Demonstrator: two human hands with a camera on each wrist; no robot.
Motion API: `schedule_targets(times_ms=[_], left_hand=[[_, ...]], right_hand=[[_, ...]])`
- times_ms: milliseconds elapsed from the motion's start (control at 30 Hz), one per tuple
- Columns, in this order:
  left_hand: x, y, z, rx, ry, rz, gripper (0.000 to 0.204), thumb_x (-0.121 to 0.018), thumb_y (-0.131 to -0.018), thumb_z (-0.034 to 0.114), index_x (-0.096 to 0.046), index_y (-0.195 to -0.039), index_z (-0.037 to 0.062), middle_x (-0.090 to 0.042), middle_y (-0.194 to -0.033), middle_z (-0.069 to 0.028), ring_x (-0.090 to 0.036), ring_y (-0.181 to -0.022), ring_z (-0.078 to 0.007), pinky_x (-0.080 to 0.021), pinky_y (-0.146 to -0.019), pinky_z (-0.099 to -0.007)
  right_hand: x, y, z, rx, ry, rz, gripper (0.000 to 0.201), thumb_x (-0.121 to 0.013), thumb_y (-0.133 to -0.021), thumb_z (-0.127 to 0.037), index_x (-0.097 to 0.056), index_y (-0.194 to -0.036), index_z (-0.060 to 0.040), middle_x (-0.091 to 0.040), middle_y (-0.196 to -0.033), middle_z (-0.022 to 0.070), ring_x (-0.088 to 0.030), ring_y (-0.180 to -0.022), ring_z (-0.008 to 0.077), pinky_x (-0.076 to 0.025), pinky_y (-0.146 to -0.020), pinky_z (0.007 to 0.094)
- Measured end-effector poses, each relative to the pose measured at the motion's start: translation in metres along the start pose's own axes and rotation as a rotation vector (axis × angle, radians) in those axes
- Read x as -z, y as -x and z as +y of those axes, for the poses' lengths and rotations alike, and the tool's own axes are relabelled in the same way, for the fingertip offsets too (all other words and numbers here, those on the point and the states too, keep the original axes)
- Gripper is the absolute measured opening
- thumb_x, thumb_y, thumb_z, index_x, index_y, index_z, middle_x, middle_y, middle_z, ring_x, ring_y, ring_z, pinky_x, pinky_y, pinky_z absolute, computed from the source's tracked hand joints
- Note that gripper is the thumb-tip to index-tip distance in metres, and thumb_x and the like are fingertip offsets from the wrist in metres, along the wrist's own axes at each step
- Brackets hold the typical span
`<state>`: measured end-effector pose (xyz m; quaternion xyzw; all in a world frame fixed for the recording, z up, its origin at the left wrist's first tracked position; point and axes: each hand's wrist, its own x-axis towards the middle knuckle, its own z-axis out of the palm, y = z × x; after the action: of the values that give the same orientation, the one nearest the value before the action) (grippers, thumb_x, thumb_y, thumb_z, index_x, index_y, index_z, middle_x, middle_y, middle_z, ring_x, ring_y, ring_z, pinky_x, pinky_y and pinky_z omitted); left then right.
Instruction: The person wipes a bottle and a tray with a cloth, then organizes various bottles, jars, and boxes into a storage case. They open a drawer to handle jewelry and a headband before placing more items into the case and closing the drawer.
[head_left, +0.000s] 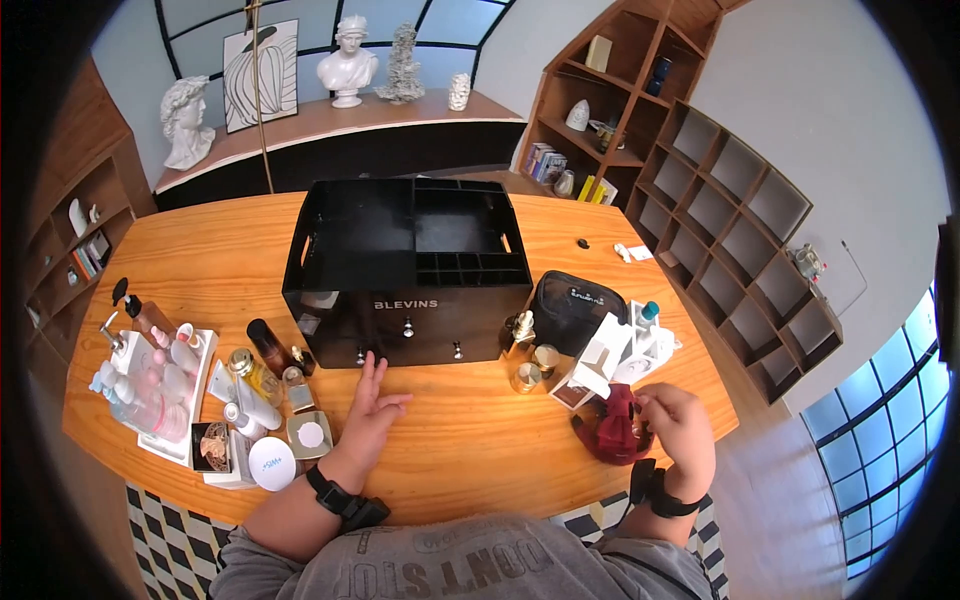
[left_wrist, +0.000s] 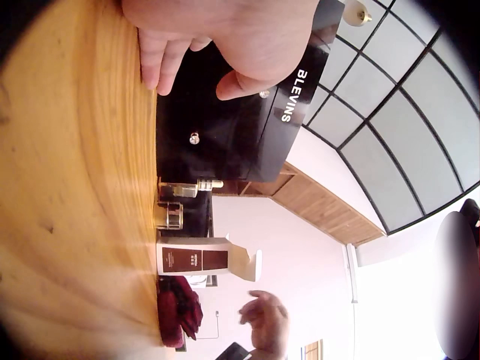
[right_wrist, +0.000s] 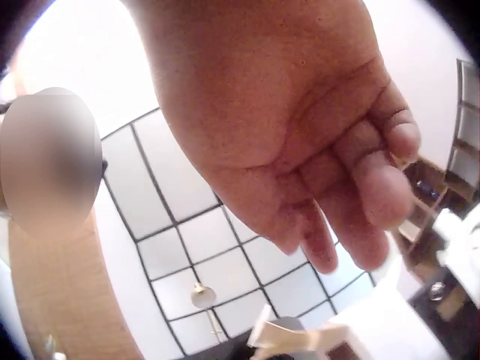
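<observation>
My left hand lies on the table in front of a black organizer box lettered BLEVINS, its fingers extended and holding nothing. In the left wrist view, its fingertips are down by the wood close to the box's drawer front. My right hand is raised at the right, beside and above a dark red item with a large bow. Its fingers are loosely curled with nothing between them, as the right wrist view shows. A white carton with an open flap stands just behind the red item.
Left of the box are a brown bottle, a white jar lid and a white tray of several bottles. To its right stand small gold-capped bottles and a black pouch. Shelves line the right wall.
</observation>
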<state>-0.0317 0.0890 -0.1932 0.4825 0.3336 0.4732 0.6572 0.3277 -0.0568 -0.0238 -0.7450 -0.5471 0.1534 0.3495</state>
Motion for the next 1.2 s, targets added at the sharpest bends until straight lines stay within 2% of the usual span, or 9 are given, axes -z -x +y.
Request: schedule_targets(times_ms=[100,167,333,500,567,600,733,1033,1200], left_hand=[[0.001,-0.001,-0.002,-0.011,0.000,-0.010,0.093,-0.049,-0.085,-0.008,0.001,-0.158,0.0187,-0.011,-0.163,-0.0155,-0.059,-0.115,-0.0216,-0.047,-0.090,-0.0277],[0.004,-0.004,-0.005,-0.024,0.000,-0.012,0.092,-0.049,-0.086,-0.007,0.001,-0.158,0.0187,-0.012,-0.163,-0.0161,-0.060,-0.114,-0.0219,-0.048,-0.089,-0.0277],[0.006,-0.005,-0.008,-0.033,0.004,0.005,0.092,-0.048,-0.084,-0.008,0.000,-0.158,0.0186,-0.014,-0.163,-0.0165,-0.061,-0.111,-0.0232,-0.049,-0.088,-0.0291],[0.008,-0.005,-0.012,-0.045,-0.017,-0.020,0.093,-0.048,-0.087,-0.010,0.003,-0.158,0.0202,-0.012,-0.163,-0.0174,-0.062,-0.110,-0.0229,-0.050,-0.086,-0.0284],[0.008,-0.007,-0.010,-0.041,-0.033,-0.029,0.094,-0.047,-0.085,-0.013,0.004,-0.158,0.0195,-0.010,-0.164,-0.0165,-0.062,-0.110,-0.0219,-0.049,-0.086,-0.0273],[0.008,-0.007,-0.009,-0.037,-0.036,-0.031,0.095,-0.047,-0.085,-0.014,0.004,-0.158,0.0192,-0.009,-0.164,-0.0163,-0.062,-0.110,-0.0217,-0.049,-0.086,-0.0271],[0.003,-0.003,-0.008,-0.035,-0.046,-0.034,0.095,-0.047,-0.085,-0.014,0.004,-0.158,0.0182,-0.008,-0.164,-0.0151,-0.061,-0.110,-0.0201,-0.048,-0.087,-0.0264],[0.004,-0.003,-0.005,-0.013,-0.062,-0.038,0.096,-0.048,-0.085,-0.013,0.006,-0.158,0.0168,-0.007,-0.164,-0.0154,-0.061,-0.110,-0.0195,-0.047,-0.087,-0.0251],[0.003,-0.002,-0.007,-0.037,-0.062,-0.045,0.095,-0.049,-0.086,-0.012,0.006,-0.158,0.0156,-0.007,-0.163,-0.0176,-0.061,-0.111,-0.0196,-0.047,-0.089,-0.0262]], right_hand=[[-0.001,0.002,-0.042,0.246,-0.180,0.085,0.011,-0.065,-0.085,-0.005,-0.070,-0.092,0.0012,-0.068,-0.079,0.0148,-0.066,-0.072,0.0278,-0.051,-0.068,0.0347],[-0.006,-0.002,-0.070,0.570,-0.171,0.107,0.009,-0.065,-0.082,-0.002,-0.070,-0.088,0.0010,-0.068,-0.076,0.0129,-0.064,-0.068,0.0269,-0.049,-0.066,0.0336],[-0.037,-0.020,-0.131,0.896,-0.336,0.077,0.011,-0.068,-0.080,-0.003,-0.069,-0.091,-0.0001,-0.067,-0.077,0.0128,-0.063,-0.066,0.0284,-0.047,-0.062,0.0364],[-0.069,-0.034,-0.148,0.765,-0.346,-0.035,0.025,-0.068,-0.084,-0.010,-0.065,-0.109,-0.0035,-0.067,-0.084,0.0111,-0.065,-0.075,0.0275,-0.047,-0.071,0.0359],[-0.086,-0.049,-0.149,0.728,-0.152,-0.127,0.031,-0.070,-0.082,-0.008,-0.066,-0.112,-0.0021,-0.068,-0.088,0.0114,-0.065,-0.080,0.0266,-0.050,-0.074,0.0340],[-0.097,-0.058,-0.140,0.753,-0.003,-0.175,0.035,-0.069,-0.085,-0.017,-0.064,-0.117,-0.0048,-0.068,-0.095,0.0144,-0.066,-0.092,0.0315,-0.051,-0.079,0.0389],[-0.136,-0.083,-0.119,0.726,0.371,-0.427,0.041,-0.063,-0.088,-0.031,-0.063,-0.121,-0.0076,-0.068,-0.108,0.0163,-0.064,-0.102,0.0348,-0.050,-0.088,0.0440],[-0.226,-0.109,-0.107,0.639,0.387,-0.526,0.029,-0.060,-0.088,-0.033,-0.071,-0.097,-0.0075,-0.070,-0.087,0.0150,-0.067,-0.087,0.0348,-0.053,-0.077,0.0444],[-0.244,-0.110,-0.108,0.608,0.381,-0.432,0.032,-0.058,-0.088,-0.032,-0.073,-0.083,-0.0048,-0.070,-0.081,0.0173,-0.068,-0.078,0.0353,-0.055,-0.071,0.0451]])
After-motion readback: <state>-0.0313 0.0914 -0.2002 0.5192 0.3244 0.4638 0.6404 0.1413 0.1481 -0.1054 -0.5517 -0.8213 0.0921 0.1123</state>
